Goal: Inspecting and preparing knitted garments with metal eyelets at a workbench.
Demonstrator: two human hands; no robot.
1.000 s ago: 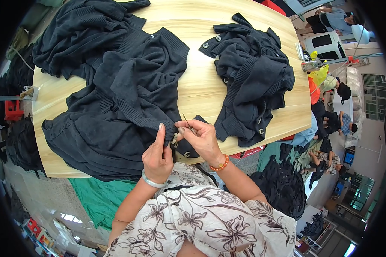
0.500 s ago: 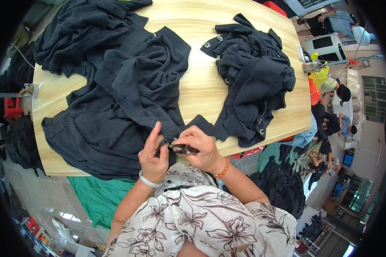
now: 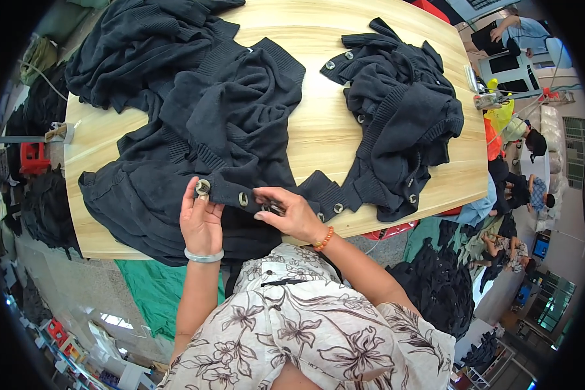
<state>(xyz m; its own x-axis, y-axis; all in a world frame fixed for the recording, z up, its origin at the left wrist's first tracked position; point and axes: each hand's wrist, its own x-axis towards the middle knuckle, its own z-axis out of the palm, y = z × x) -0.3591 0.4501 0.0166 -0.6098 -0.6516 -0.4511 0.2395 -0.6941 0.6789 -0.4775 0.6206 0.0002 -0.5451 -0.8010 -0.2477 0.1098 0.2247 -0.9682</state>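
Observation:
Near the table's front edge, my left hand point(image 3: 202, 224) holds the end of a dark knit cardigan's button band point(image 3: 224, 194). A round, shiny button point(image 3: 203, 187) sits at its fingertips, and another button point(image 3: 243, 199) shows further along the strip. My right hand point(image 3: 294, 214) is closed around small dark thread snips point(image 3: 274, 207), its fingertips at the right part of the band. Whether the snips' blades are apart is hidden. The bulk of the dark knit point(image 3: 234, 117) lies in folds beyond my hands.
A second dark buttoned knit garment point(image 3: 403, 123) lies crumpled on the right of the wooden table point(image 3: 322, 130). More dark knitwear point(image 3: 136, 52) is heaped at the far left. Dark garments point(image 3: 432, 286) are piled on the floor at right. Other people work further off at right.
My left hand has moved left and the button band is now stretched out with its buttons showing. My right hand, still with the snips, has shifted slightly left. The whole view has shifted a little.

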